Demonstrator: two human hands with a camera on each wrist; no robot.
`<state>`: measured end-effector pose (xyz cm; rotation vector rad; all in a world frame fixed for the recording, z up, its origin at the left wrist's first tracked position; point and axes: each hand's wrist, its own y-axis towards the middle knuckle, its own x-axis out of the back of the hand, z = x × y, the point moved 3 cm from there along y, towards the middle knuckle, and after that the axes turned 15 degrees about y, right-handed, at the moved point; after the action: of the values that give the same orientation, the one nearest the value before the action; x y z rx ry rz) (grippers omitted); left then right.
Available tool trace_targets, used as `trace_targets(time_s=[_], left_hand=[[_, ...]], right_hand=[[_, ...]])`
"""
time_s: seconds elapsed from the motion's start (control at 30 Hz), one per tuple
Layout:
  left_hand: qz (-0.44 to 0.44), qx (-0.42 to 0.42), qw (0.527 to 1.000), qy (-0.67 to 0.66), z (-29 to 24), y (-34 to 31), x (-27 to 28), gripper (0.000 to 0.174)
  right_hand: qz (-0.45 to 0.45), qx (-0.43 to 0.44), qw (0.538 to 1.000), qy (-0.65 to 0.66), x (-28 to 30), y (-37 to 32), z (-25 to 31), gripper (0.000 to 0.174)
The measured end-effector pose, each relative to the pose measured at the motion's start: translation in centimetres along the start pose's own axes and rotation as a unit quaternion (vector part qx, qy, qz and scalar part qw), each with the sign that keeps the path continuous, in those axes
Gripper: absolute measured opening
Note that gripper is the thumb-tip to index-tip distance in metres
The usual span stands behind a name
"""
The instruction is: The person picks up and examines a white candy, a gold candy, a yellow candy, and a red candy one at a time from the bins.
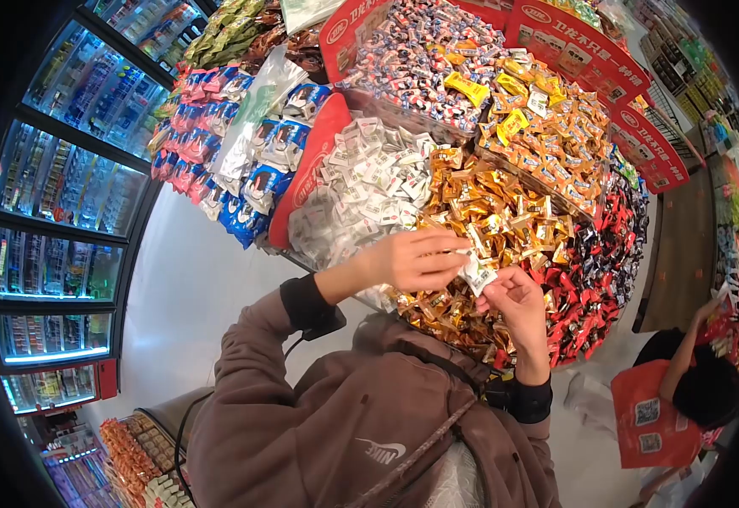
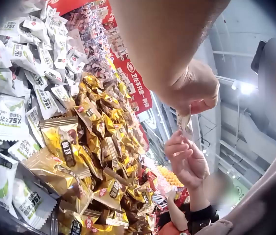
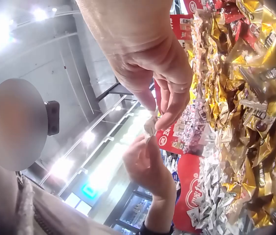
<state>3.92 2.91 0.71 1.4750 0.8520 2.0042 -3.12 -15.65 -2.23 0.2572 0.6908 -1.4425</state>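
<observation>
Between my two hands is a small white wrapped candy (image 1: 477,273) with green print, above the pile of gold-wrapped candies (image 1: 479,199). My left hand (image 1: 416,261) pinches its upper end, palm down. The lower corner is pinched between the thumb and fingers of my right hand (image 1: 517,300). In the right wrist view the candy (image 3: 150,126) shows between both sets of fingertips. White candies (image 1: 373,165) with similar wrappers lie heaped just beyond my left hand, seen close up in the left wrist view.
Red-wrapped candies (image 1: 577,292) lie right of the gold ones, orange-wrapped candies (image 1: 547,135) behind. Red sign boards (image 1: 581,51) stand among the bins. Lit drink fridges (image 1: 60,178) line the left. A person in a red vest (image 1: 657,415) is at the lower right.
</observation>
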Motion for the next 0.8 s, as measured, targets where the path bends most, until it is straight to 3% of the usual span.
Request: trace_targets(time_s=[0.13,0.27,0.53,0.8], left_hand=[[-0.001,0.048,0.997,0.056,1.1,0.0,-0.4,0.011],[-0.017,0.033,0.997,0.067,1.1,0.0,0.2,0.009],[-0.018,0.033,0.997,0.062,1.4,0.3,0.8,0.005],[-0.018,0.093,0.995,0.029,1.6,0.3,0.4,0.004]], right_hand=[[0.011,-0.022,0.999,-0.023,-0.7,0.6,-0.1,0.005],[-0.008,-0.051,0.999,-0.013,-1.9,0.7,0.2,0.008],[0.017,-0.054,0.998,-0.025,-1.9,0.8,0.2,0.006],[0.022,-0.032,0.998,-0.058,-2.6,0.8,-0.3,0.006]])
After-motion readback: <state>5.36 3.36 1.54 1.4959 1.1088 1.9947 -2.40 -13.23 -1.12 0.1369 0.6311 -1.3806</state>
